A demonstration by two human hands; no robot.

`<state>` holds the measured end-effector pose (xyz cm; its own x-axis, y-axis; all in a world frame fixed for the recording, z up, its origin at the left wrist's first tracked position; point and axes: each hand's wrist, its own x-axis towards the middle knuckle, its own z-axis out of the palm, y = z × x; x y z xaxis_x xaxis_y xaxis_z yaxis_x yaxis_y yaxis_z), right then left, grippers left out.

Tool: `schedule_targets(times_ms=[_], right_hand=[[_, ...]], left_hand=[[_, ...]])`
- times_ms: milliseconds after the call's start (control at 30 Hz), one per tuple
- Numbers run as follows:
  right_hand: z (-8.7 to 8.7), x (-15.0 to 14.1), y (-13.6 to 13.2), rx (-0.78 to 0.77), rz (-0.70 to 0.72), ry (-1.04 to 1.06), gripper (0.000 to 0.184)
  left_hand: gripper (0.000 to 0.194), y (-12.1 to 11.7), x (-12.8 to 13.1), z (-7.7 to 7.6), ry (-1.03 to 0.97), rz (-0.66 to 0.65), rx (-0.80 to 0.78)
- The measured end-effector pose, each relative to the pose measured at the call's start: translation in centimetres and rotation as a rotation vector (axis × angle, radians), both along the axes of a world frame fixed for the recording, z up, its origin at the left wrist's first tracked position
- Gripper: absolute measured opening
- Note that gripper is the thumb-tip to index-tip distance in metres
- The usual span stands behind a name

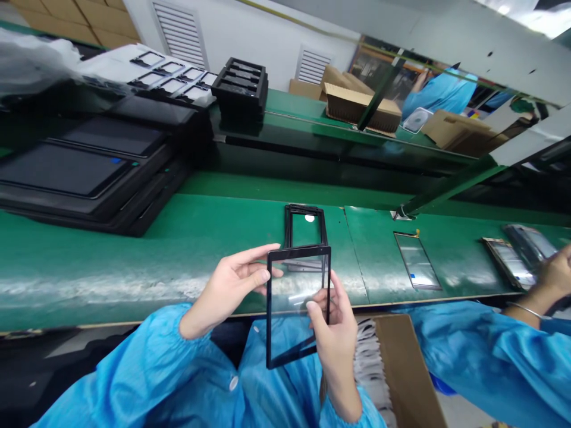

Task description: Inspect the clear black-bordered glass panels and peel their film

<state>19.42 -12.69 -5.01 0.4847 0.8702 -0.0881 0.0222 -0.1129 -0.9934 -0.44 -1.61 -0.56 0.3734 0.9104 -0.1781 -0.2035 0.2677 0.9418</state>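
Note:
Between my two hands I hold a tablet touch glass panel (289, 291), clear in the middle with a black border, tilted up above the bench's front edge. My left hand (232, 285) pinches its upper left edge, thumb in front and fingers partly behind. Over the right edge lies the thumb of my right hand (336, 333), whose fingers show through the glass from behind. Just beyond the panel, a small stack of black tablet frames (325, 229) lies on the green bench (214, 223), its near end partly covered by the panel.
Dark foam trays (138, 205) bearing black screens are piled at left. Black trays (241, 89) and an open cardboard box (361, 110) occupy the back shelf. To the right lies another glass panel (417, 261), near a co-worker's hand (555, 276). A green post (455, 190) rises there.

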Motion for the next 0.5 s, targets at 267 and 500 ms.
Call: schedule_targets(times_ms=[267,500], right_hand=[[2.9,3.1,2.1,0.175,0.083,-0.152,0.048],[5.1,2.8,3.3,0.162,0.094,0.155,0.020]], left_hand=[[0.045,-0.6,-0.6,2.1,0.193,-0.022,0.090],[0.038,-1.3,-1.6,1.6,0.231,-0.058,0.136]])
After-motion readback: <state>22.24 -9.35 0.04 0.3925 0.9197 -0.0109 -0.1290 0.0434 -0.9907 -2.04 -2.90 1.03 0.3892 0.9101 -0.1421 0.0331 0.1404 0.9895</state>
